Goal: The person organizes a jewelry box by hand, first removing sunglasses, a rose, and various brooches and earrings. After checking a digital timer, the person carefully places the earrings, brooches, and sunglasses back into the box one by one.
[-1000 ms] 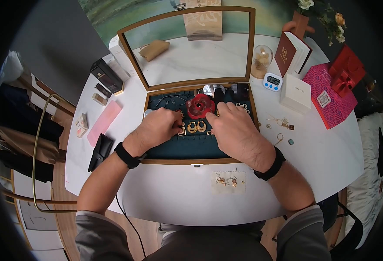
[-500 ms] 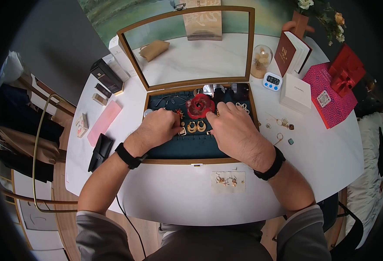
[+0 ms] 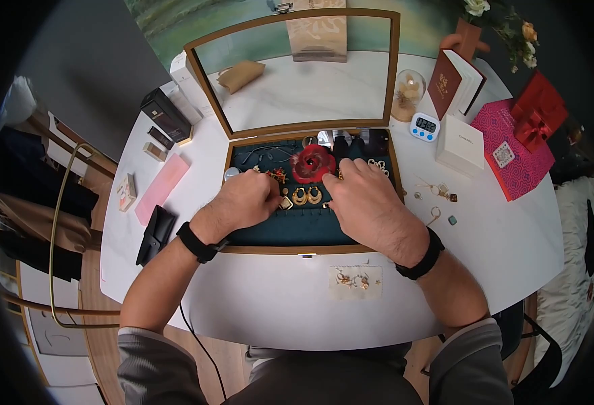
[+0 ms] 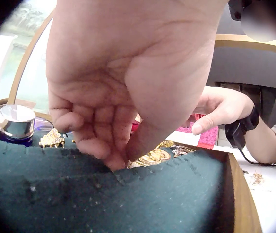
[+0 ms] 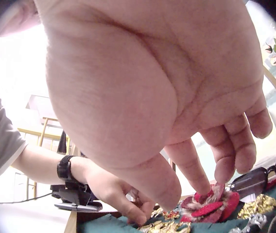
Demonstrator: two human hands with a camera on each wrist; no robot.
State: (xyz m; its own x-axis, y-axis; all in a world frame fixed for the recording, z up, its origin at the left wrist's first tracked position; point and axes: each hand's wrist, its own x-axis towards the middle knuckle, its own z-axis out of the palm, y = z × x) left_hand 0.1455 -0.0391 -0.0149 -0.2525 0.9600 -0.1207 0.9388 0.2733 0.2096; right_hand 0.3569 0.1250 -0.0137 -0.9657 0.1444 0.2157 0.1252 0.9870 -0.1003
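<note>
A shallow wooden case (image 3: 276,250) with a dark green lining holds jewellery in rows. Thumb and forefinger of my left hand (image 3: 246,201) pinch at the edge of a gold square earring (image 3: 285,202), low at the lining; the pinched part is hidden. Gold hoop earrings (image 3: 300,196) lie just to the right. My right hand (image 3: 376,209) hovers over the case's right part, thumb and fingers loosely bent and apart in the right wrist view, with nothing seen between them. A red flower brooch (image 3: 312,164) sits between the hands, further back.
The glass lid (image 3: 394,74) stands raised behind the case. A card with small earrings (image 3: 355,282) lies in front. On the right are loose jewellery, a timer (image 3: 424,127) and a white box (image 3: 460,145); on the left, a black pouch (image 3: 156,235) and a pink strip (image 3: 162,188).
The square earring has tilted and shifted slightly beside my left fingertips. Both hands have otherwise barely moved; the head view has shifted a little.
</note>
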